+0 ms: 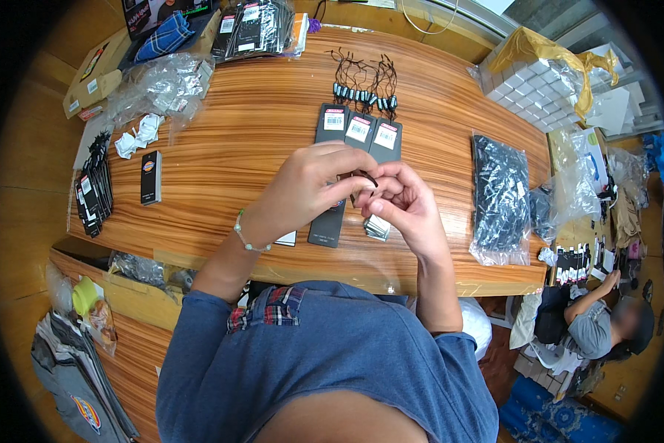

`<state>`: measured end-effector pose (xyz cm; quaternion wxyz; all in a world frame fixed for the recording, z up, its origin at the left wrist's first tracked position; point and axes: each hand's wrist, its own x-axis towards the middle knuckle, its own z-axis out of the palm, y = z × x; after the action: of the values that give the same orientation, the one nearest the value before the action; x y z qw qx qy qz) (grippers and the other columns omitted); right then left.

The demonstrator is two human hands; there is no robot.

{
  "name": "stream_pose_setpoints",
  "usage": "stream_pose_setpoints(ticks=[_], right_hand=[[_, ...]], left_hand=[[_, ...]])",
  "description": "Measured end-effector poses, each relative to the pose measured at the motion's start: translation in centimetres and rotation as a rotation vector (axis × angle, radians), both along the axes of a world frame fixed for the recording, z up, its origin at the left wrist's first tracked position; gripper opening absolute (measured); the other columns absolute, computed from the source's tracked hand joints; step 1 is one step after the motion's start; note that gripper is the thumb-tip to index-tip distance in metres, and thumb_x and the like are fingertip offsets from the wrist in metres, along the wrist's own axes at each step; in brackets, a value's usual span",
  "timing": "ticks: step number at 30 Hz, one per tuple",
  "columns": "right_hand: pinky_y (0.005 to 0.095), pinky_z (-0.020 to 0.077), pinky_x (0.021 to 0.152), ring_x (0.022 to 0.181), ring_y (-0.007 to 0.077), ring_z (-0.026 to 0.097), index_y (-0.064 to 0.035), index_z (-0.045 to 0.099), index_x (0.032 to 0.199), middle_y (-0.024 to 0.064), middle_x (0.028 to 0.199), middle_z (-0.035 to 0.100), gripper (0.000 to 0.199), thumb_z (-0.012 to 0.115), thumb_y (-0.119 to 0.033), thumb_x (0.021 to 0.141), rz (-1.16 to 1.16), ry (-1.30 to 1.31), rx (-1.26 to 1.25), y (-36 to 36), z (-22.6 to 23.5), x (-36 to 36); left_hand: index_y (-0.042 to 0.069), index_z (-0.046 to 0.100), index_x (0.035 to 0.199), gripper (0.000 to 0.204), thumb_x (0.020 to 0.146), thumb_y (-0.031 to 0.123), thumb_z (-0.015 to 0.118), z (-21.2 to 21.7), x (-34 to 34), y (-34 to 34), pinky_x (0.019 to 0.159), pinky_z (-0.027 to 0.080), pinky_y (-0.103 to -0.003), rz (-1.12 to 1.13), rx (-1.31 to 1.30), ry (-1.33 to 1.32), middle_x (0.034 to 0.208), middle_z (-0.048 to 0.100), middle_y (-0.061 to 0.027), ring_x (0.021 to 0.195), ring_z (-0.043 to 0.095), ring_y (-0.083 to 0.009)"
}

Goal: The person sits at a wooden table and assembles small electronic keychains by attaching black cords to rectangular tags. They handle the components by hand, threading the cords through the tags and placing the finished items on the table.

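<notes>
Above the near part of the table, my left hand [319,177] and my right hand [409,203] meet with fingertips pinched on a dark cord [367,176]. The cord's ends are hidden by my fingers. Under my hands lies a black hang tag [327,229]; beside it a small stack of tags [377,228] shows below my right fingers. I cannot tell whether my right hand touches that stack. Just beyond my hands three black tags with white stickers [358,128] lie side by side. Past them, several black looped strings [365,85] are laid out in a row.
A plastic-wrapped black bundle [500,196] lies right. Fanned black tags [93,188], a single tag stack [151,177] and crumpled paper [140,136] are left. More tags [254,29] sit at the back; wrapped white boxes [535,88] stand back right. Another person [594,325] sits far right.
</notes>
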<state>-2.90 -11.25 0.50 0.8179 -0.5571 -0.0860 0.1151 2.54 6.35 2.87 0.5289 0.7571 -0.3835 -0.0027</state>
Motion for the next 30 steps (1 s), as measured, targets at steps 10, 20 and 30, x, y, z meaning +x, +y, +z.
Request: stream_pose_setpoints(ticks=[10, 20, 30], right_hand=[[0.0235, 0.0442, 0.057, 0.060, 0.0148, 0.053, -0.0046, 0.046, 0.095, 0.0141, 0.076, 0.057, 0.013, 0.049, -0.015, 0.088, -0.033, 0.052, 0.462, -0.4, -0.6, 1.0], [0.0218, 0.0373, 0.050, 0.051, 0.0092, 0.042, -0.0030, 0.048, 0.091, 0.0132, 0.080, 0.055, 0.019, 0.040, -0.020, 0.094, -0.257, -0.092, 0.312, -3.1, -0.7, 5.8], [0.0207, 0.0424, 0.049, 0.052, 0.0082, 0.051, -0.0031, 0.053, 0.093, 0.0069, 0.068, 0.059, 0.032, 0.028, -0.022, 0.097, -0.273, -0.170, -0.190, -2.8, 2.3, 20.8]], left_hand=[[0.003, 0.036, 0.115, 0.038, 0.083, 0.005, 0.057, -4.9, -2.5, -1.0, 0.089, 0.041, -0.030, -0.217, -0.337, 0.629, 0.105, 0.051, -0.0106, 0.101, 0.051, -0.0157], [-0.001, 0.046, 0.114, 0.034, 0.082, -0.007, 0.052, -7.2, -1.0, -1.1, 0.087, 0.042, -0.025, -0.166, -0.208, 0.701, 0.108, 0.052, -0.0053, 0.101, 0.052, -0.0112], [-0.002, 0.050, 0.107, 0.032, 0.077, -0.004, 0.062, -8.8, 10.8, 0.2, 0.070, 0.048, -0.018, 0.200, -0.164, 0.527, 0.091, 0.061, -0.0065, 0.081, 0.058, -0.0076]])
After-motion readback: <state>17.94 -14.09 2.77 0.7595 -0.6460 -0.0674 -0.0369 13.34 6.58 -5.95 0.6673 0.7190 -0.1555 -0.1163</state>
